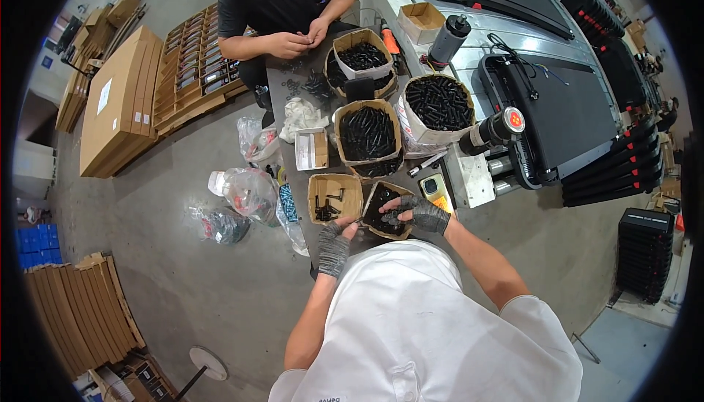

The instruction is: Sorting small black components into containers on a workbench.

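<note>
My left hand [335, 246], in a grey fingerless glove, is at the near edge of a small cardboard box [334, 182] with a few black bolts [326, 210] in it. Its thumb and fingers are closed together; what they hold, if anything, is too small to make out. My right hand [424, 215], gloved the same way, reaches from the right over a second small box [369, 204] of small black parts [383, 198]. Its thumb and fingers are apart, with the fingertips down among the parts.
Beyond stand cardboard boxes full of black parts [369, 132], [438, 103], with a white carton [312, 150] and a rag [301, 118] beside them. A phone [434, 191] lies right of my right hand. Across the table a person [282, 13] handles something small. Plastic bags [249, 193] lie at left.
</note>
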The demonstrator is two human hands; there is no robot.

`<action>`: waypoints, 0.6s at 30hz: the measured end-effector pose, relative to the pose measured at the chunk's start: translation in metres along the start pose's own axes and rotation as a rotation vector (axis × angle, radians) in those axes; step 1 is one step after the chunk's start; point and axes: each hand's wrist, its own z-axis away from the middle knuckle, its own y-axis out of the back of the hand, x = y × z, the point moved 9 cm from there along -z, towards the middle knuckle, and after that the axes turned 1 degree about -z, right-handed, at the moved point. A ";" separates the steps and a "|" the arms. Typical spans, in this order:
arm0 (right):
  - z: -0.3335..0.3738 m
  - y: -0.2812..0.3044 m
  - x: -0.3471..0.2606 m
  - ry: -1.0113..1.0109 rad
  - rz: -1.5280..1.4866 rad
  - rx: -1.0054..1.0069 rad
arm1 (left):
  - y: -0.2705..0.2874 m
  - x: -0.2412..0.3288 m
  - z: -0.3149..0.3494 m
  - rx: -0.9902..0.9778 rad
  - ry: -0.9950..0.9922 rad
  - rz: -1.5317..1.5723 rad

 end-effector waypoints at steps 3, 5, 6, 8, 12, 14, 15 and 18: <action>0.003 0.002 0.004 0.047 -0.110 -0.016 | -0.004 0.004 -0.004 -0.013 -0.021 -0.028; 0.006 0.001 0.002 0.094 -0.193 -0.032 | -0.013 0.007 -0.007 -0.063 -0.015 0.054; 0.006 0.001 0.004 0.068 -0.253 -0.004 | -0.015 0.010 -0.008 -0.064 -0.017 0.052; 0.008 -0.004 0.002 0.045 -0.315 0.026 | -0.027 0.016 -0.012 -0.133 -0.012 0.079; 0.007 -0.003 0.002 0.036 -0.231 0.123 | -0.045 0.032 -0.022 -0.162 -0.064 0.002; 0.006 -0.002 -0.001 0.059 -0.220 0.128 | -0.048 0.031 -0.027 -0.155 -0.083 -0.044; 0.006 -0.001 -0.002 0.058 -0.176 0.144 | -0.050 0.031 -0.029 -0.156 -0.092 -0.052; 0.004 0.007 -0.003 0.074 -0.074 0.184 | -0.056 0.034 -0.030 -0.172 -0.114 -0.087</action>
